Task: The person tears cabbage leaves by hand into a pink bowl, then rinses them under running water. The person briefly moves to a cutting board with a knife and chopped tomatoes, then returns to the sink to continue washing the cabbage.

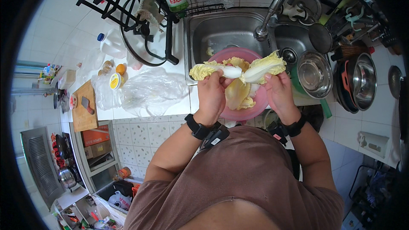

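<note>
My left hand [212, 97] grips a small napa cabbage leaf [231, 72], its frilly yellow end pointing left. In my right hand [280, 91] is a second, broader napa cabbage leaf [260, 69], its frilly tip to the upper right. The white stem ends of both leaves meet, and I cannot tell whether they are joined. Below them a pink plastic basin [260, 100] holds several loose yellow cabbage leaves [235, 94]. It stands at the front edge of the sink, partly over the steel bowl.
A steel double sink [220, 35] with a faucet [271, 12] lies behind the basin. Steel bowls [314, 73] stand at right. To the left are a clear plastic bag [153, 89], a yellow-lidded tub [116, 81], an orange [120, 69] and a cutting board [83, 111] with a cleaver [85, 102].
</note>
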### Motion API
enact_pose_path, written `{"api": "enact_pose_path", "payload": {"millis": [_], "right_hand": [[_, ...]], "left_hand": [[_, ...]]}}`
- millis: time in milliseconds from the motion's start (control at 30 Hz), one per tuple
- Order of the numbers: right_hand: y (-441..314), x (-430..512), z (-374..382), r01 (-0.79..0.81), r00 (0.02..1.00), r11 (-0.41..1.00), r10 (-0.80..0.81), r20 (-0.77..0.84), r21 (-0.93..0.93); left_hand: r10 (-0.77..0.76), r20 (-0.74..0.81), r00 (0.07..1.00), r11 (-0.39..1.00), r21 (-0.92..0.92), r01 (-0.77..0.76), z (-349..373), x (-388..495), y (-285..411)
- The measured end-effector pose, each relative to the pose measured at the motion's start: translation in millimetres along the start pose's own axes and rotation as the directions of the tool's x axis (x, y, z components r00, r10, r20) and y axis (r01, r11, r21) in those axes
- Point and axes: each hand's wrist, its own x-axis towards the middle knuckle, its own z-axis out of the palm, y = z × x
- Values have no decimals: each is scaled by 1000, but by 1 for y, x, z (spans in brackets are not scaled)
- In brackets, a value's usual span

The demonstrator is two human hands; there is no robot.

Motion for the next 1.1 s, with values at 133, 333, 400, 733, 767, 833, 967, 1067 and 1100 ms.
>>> {"api": "enact_pose_path", "payload": {"millis": [133,333,400,733,767,833,967,1067,1100], "right_hand": [[-8,2,4,-81,995,997,82,-61,15],[-15,10,-2,-273,956,962,271,-112,0],[-18,16,-6,-270,953,958,280,-113,98],[-44,21,-10,-255,908,902,347,236,-348],[-44,19,-8,-279,889,913,363,280,-299],[-44,20,-3,-319,857,881,426,292,-349],[-41,22,4,-286,858,878,413,305,-384],[-36,26,10,-264,879,904,369,302,-337],[-34,28,13,-276,888,900,373,269,-337]], "left_hand": [[122,6,993,974,193,-121,2,-4,1],[322,204,925,902,233,-365,0,-7,-1],[352,229,907,811,409,-418,-8,-4,2],[-177,168,970,506,860,-57,-51,37,-3],[-178,190,966,461,883,-88,-51,36,-5],[-61,236,970,458,870,-183,-49,33,-4],[-117,333,936,767,629,-129,-32,25,12],[-246,473,846,897,442,13,-17,12,19],[-224,547,806,911,412,-26,-12,10,19]]}}
